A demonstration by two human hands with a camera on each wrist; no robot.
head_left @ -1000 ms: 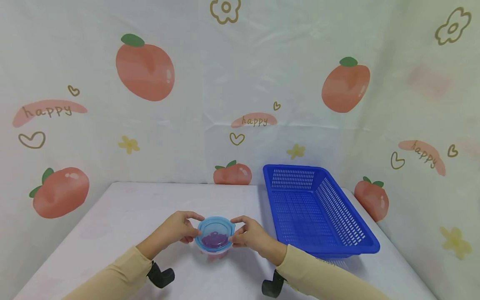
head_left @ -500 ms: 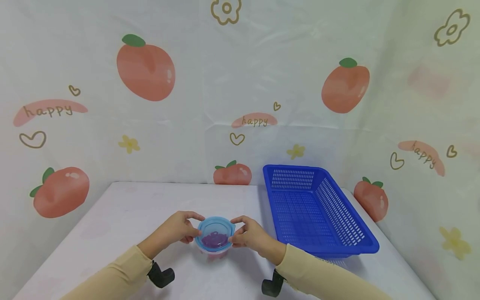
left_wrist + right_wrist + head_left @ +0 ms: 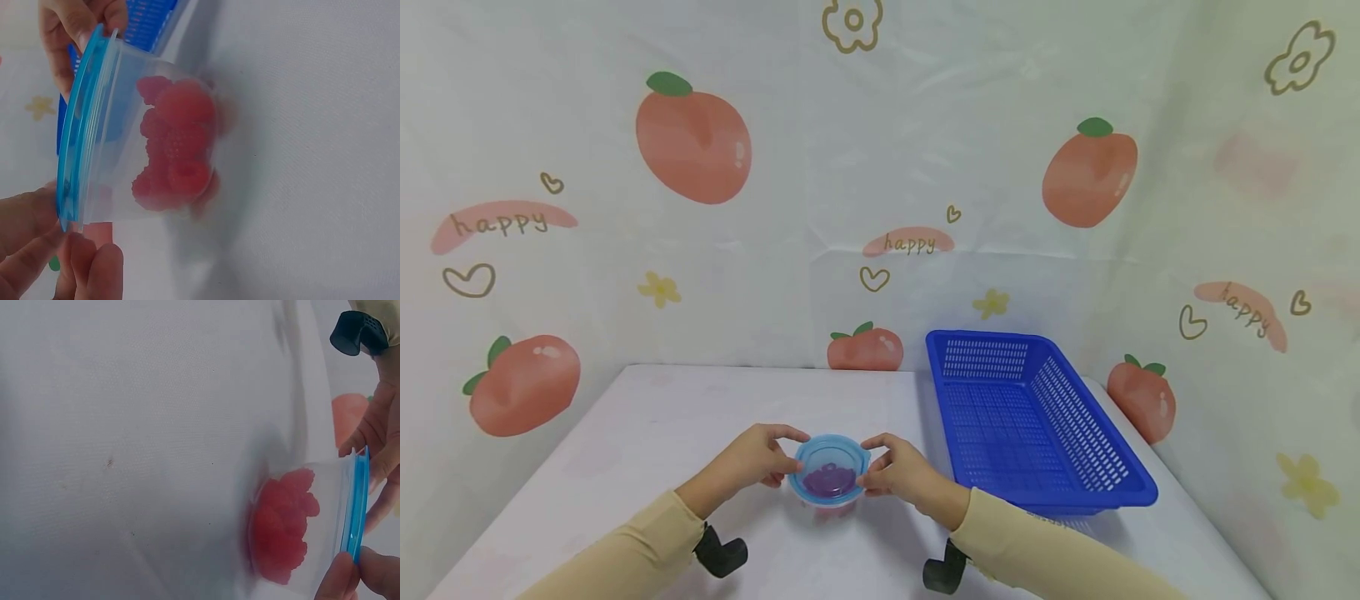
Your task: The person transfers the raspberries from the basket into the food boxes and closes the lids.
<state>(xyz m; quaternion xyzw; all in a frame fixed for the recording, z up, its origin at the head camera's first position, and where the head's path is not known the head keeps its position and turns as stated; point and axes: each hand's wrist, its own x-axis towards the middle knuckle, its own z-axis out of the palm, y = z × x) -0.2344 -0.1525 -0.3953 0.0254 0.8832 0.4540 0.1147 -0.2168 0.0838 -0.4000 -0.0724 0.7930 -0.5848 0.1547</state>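
Observation:
A clear round plastic food container (image 3: 128, 100) sits on the white table, with several red raspberries (image 3: 178, 144) at its bottom. Its translucent blue lid (image 3: 833, 461) covers the top; whether the rim is pressed down all the way round, I cannot tell. From the left side my left hand (image 3: 751, 458) pinches the lidded rim between thumb and fingers. My right hand (image 3: 906, 477) pinches the opposite side of the rim. Both wrist views show fingertips on the lid's face and under the container's edge.
To the right of the hands stands a blue plastic basket (image 3: 1000, 450) with slotted walls, close to my right forearm. Black wrist cameras (image 3: 721, 552) hang under both forearms. A fruit-printed curtain (image 3: 880, 150) rises behind the white table (image 3: 700, 400).

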